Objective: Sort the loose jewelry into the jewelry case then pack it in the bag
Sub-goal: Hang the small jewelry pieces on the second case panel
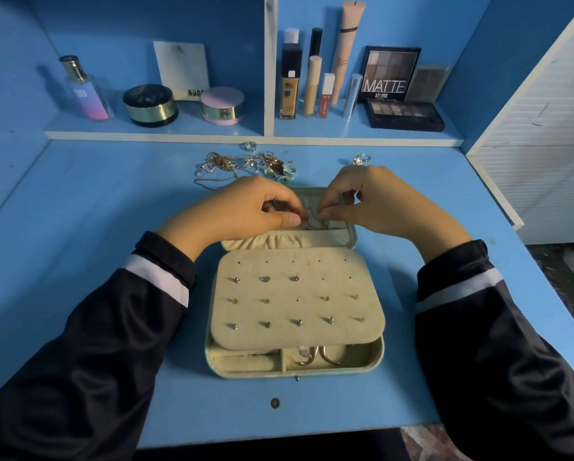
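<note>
A flat blue desk (79, 227) fills the view, closed in by blue walls at the left and back, with a white slatted panel (542, 154) at its right edge. At the desk's middle lies the open jewelry case (377, 356), pale green outside and cream inside. A cream earring panel (279, 339) lies over its base, studded with rows of small earrings, and the front compartments below it show a padded roll and some hoops (315, 359). The lid (354, 236) lies flat beyond, with a gathered pocket along its near edge. Over the lid both hands meet: the left hand (245, 207) and the right hand (375, 201) each pinch a fine chain (312, 223) between thumb and fingertips, the other fingers curled; both arms wear dark sleeves with a white band. Just behind the case a tangled pile of loose jewelry (242, 163) rests on the desk, with one ring (249, 146) behind it and another ring (359, 159) off to the right. A low shelf (152, 134) along the back wall, split by a white divider (269, 61), carries a perfume bottle (86, 91), two round jars, tubes and eyeshadow palettes (390, 74)
</note>
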`<state>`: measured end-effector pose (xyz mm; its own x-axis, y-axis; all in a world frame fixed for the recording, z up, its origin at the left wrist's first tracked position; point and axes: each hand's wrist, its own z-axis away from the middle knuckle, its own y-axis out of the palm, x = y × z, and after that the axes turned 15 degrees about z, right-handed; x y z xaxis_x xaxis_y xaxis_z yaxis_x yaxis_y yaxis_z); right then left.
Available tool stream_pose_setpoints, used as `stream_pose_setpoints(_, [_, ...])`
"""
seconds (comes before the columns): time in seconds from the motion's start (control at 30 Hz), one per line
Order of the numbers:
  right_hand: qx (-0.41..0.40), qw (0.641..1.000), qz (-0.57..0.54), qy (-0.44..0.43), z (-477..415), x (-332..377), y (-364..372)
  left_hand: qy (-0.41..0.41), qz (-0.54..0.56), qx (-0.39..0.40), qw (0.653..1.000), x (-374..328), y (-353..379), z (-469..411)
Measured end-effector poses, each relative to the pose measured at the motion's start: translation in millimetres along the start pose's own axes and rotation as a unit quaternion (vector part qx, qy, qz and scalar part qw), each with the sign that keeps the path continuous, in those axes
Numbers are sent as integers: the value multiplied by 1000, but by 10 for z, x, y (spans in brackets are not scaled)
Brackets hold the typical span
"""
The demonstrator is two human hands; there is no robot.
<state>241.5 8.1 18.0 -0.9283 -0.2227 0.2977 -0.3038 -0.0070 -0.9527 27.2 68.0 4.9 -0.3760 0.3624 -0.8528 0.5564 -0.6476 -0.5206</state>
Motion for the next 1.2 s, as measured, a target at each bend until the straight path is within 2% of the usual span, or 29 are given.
stream_pose_setpoints(0.23, [21, 1000, 2, -9, 10, 45, 6, 13, -2, 32, 999, -42, 14, 12])
stream_pose_setpoints(0.4, [20, 1000, -7, -13, 12, 28, -17, 23, -4, 11, 1000, -27, 50, 1])
stream_pose_setpoints(0.7, [23, 1000, -8, -13, 6, 45, 13, 26, -3, 25, 999, 4, 6, -4])
stream_pose_setpoints(0.93, [5, 1000, -18, -7, -12, 42, 33, 40, 0, -61, 997, 89, 25, -39])
stream_pose_setpoints(1.03, [11, 1000, -22, -8, -2, 37, 30, 53, -27, -78, 995, 106, 68, -59])
stream_pose_setpoints(1.2, [16, 999, -34, 3, 4, 20, 12, 55, -10, -86, 995, 80, 98, -57])
